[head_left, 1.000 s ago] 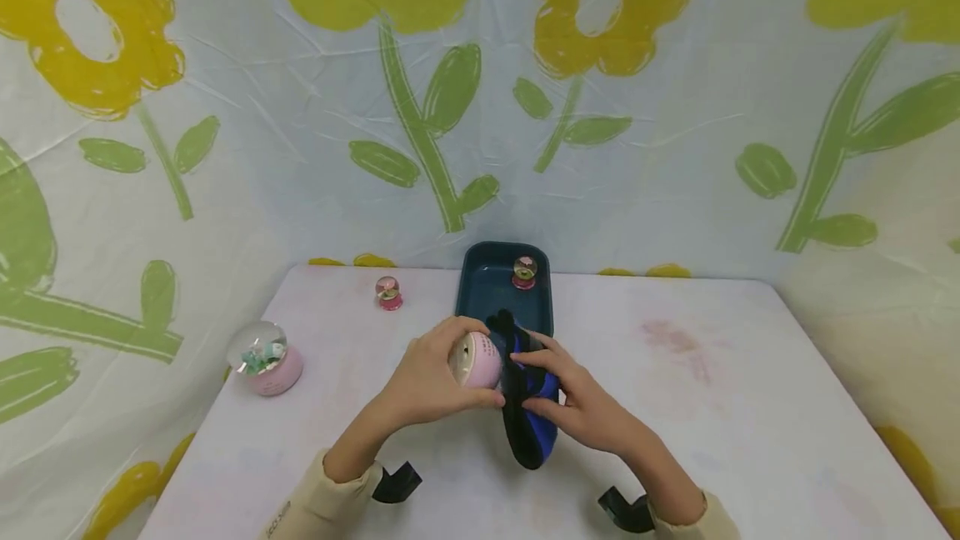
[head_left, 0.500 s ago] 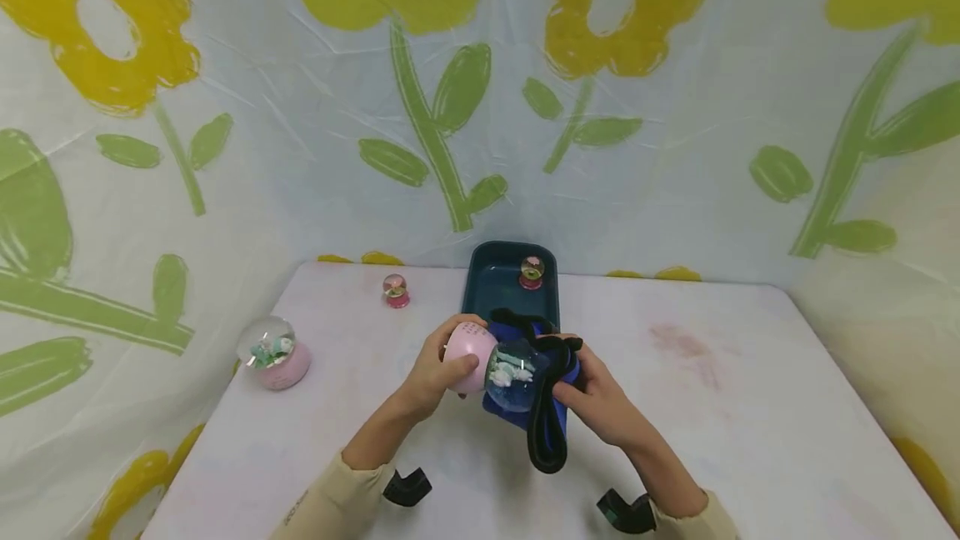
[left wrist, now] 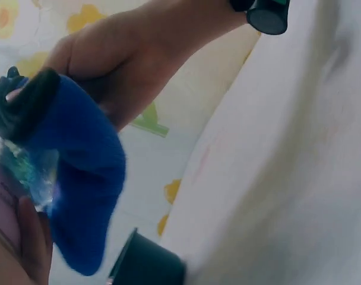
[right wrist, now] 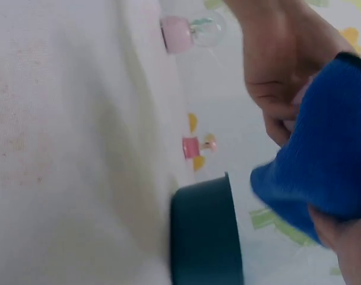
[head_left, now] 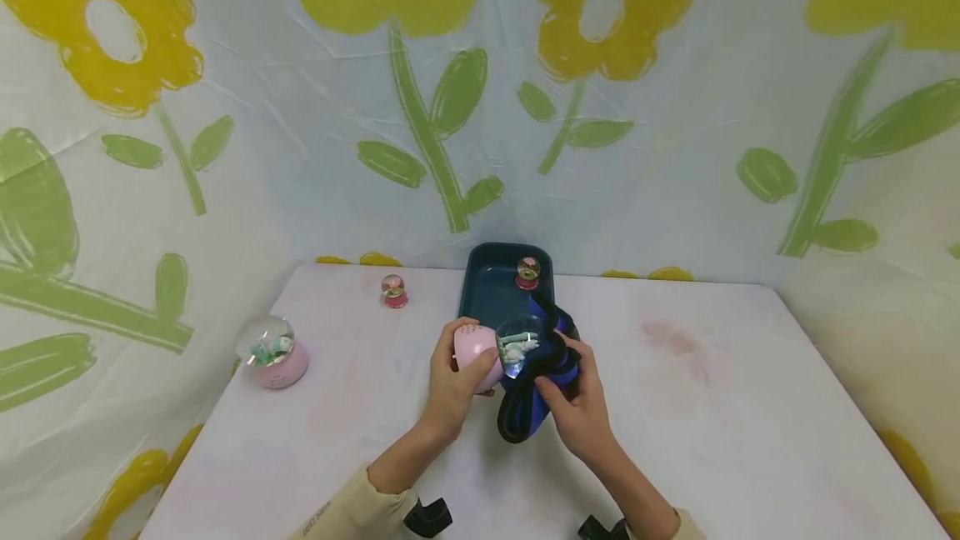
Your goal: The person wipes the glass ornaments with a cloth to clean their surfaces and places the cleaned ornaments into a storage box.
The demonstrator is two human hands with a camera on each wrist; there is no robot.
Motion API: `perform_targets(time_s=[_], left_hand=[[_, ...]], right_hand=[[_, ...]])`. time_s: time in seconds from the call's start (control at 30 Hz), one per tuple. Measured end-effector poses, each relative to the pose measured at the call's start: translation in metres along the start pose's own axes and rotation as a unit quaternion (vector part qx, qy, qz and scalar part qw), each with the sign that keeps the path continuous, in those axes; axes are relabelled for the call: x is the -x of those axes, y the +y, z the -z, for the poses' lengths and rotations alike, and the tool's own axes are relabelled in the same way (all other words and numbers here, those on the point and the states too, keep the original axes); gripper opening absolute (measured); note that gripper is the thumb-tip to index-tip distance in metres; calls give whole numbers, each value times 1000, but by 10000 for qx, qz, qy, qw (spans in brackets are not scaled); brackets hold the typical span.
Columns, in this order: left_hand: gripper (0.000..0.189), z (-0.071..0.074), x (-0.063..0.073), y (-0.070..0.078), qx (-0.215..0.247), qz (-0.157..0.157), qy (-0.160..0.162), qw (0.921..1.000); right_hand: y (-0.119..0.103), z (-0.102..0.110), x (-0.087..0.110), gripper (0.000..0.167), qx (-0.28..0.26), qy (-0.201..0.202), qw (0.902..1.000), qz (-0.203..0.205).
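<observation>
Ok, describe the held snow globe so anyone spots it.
Above the white table, find the left hand. It holds a clear-domed, pink-based snow globe beside black-trimmed blue fabric. Unlike the upright large pink-based globe at the table's left, this one is tipped sideways.

Looks like glossy moulded plastic on the dark teal, round-cornered tray [head_left: 483, 298]. Shines smooth and clear, like glass or plastic, on the dome of the large pink-based snow globe [head_left: 514, 347] in front of the tray; turns smooth and softly glossy on its base. Reads as matt, fuzzy fabric on the blue cloth with black edging [left wrist: 88, 196], also before the tray. Gleams on the 2 clear-domed red-based mini globes [head_left: 393, 290], inside and left of the tray. Appears matt on the pale table [head_left: 675, 432] under the tray. Creases like thin, faintly shiny fabric on the white flower-printed backdrop [head_left: 675, 190] behind the tray.
</observation>
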State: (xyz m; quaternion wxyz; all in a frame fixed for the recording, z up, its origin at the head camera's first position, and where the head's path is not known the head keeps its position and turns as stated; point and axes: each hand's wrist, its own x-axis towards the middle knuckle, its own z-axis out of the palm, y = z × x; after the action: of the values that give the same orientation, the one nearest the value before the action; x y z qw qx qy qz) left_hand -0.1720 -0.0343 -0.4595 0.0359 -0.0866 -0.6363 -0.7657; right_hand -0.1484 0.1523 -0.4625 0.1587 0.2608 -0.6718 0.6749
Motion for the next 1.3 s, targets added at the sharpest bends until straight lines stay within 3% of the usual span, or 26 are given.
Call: perform_targets(time_s=[0.1, 0.2, 0.33, 0.43, 0.5, 0.6, 0.73, 0.83, 0.93, 1.07, 1.2, 1.3], left_hand=[[52, -2, 2, 3, -439, -541, -61, 9976], [53, 0, 2, 9, -1027, -1120, -76, 9884], [52, 5, -1, 18, -2013, -1738, -81, 9640], [52, 12, -7, 24, -2508, -2019, -333, 9462], [50, 19, -12, 25, -2478, -2008, -718, 9450], [46, 30, -22, 23, -1910, -1726, -1551, 9538], [42, 39, -32, 15, -806, -1066, -2493, 9591], [39, 42, -31, 9, -16, -531, -2715, 9610], [36, 43, -27, 3, 717, 48, -2609, 9627], [33, 38, -21, 1, 1462, 619, -2186, 9628], [33, 25, -16, 3, 1532, 716, -1377, 9759], [38, 15, -14, 4, 1265, 518, -695, 9882]], right_hand=[[-3, -1, 4, 63, 526, 29, 9985, 157], [-8, 0, 4, 67, 1188, -134, 9923, 334], [-16, 6, 0, 70, 1975, -714, 9769, 402], [-23, 11, -4, 71, 2437, -1268, 9606, 414], [-27, 15, -7, 71, 2570, -1681, 9508, 403], [-34, 20, -12, 64, 2309, -2253, 9462, 258], [-36, 24, -13, 55, 1196, -2626, 9574, -118], [-33, 22, -10, 53, 164, -2476, 9680, -368], [-29, 15, -5, 53, -537, -2106, 9749, -486], [-25, 3, 2, 55, -668, -1423, 9870, -331], [-20, -6, 3, 56, -388, -689, 9969, 30], [-18, -13, 1, 57, -159, -199, 9995, 182]])
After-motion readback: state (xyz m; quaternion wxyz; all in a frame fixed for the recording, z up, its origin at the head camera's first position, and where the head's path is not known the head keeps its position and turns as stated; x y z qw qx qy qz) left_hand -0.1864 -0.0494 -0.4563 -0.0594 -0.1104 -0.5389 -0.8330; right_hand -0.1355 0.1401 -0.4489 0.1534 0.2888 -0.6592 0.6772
